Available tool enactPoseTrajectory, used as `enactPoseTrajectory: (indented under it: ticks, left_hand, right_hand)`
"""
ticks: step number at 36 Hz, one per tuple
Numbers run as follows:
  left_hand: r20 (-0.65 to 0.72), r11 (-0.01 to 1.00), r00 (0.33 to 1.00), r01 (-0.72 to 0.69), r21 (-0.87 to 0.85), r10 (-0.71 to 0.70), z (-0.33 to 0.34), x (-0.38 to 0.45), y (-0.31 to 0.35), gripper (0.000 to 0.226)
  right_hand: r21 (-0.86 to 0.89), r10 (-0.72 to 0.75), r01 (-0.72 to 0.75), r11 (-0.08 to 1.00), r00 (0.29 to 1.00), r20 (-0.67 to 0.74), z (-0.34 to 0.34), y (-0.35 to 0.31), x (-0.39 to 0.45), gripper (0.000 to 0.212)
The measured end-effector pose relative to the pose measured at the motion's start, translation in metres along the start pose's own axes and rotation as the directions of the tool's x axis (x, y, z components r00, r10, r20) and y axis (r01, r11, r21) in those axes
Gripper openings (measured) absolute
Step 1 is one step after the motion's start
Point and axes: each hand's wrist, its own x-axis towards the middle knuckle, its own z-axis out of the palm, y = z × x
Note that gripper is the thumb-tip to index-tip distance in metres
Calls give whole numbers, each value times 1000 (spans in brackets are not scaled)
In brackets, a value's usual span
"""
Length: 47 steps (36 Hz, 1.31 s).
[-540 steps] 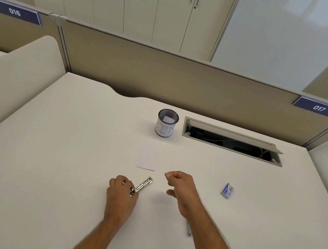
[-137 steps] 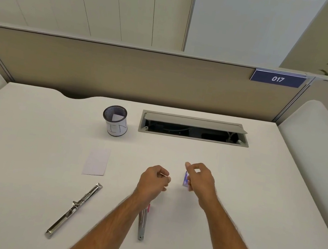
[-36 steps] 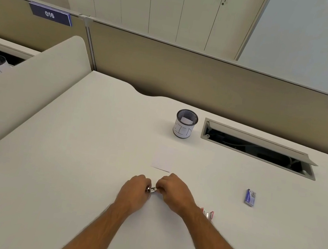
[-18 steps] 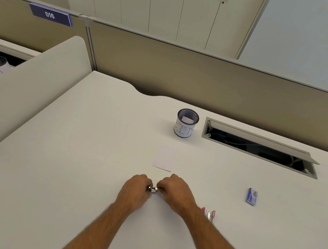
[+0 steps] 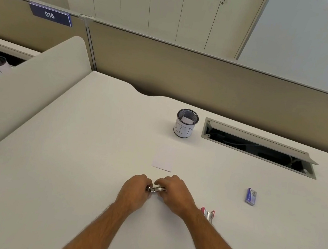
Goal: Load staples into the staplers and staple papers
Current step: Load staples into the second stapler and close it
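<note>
Nearest to me, my left hand (image 5: 136,190) and right hand (image 5: 174,191) meet over the desk (image 5: 67,174), both with fingers curled round the silver stapler (image 5: 155,189), one hand at each end. Only a short stretch of metal shows between them, its long axis running left to right and slightly up toward the right. Whether its magazine is open or closed I cannot tell. I judge I am seating staples or closing it.

Just right of my right wrist lies the second stapler (image 5: 208,214), red-tipped, closest to the right hand. Farther right, well apart, sits the blue staple box (image 5: 251,196).

The slip of paper (image 5: 164,158) lies just beyond my knuckles, straight ahead, so the stapling move goes forward from here; both hands are about equally near it.

Beyond the paper stands the mesh cup (image 5: 186,123), holding a white paper piece. To its right the cable tray (image 5: 259,147) stands open, cables inside.
</note>
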Motion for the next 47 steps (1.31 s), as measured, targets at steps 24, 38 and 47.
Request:
enactPoseTrajectory:
  ticks: [24,38,47]
  left_hand:
    - [0,1000,1000,18,-26,-18,1,-2,-1,18]
    - [-21,984,995,94,-153,-99,10,-15,5,11]
    - [-16,980,995,98,-176,-103,13,-17,7,5]
  right_hand:
    - [13,104,-103,995,995,-12,-11,17,-15,32]
    - [420,159,-111,901,984,-82,-4,-26,-23,20]
    - [316,192,-150,937,975,-108,3,-34,-20,17]
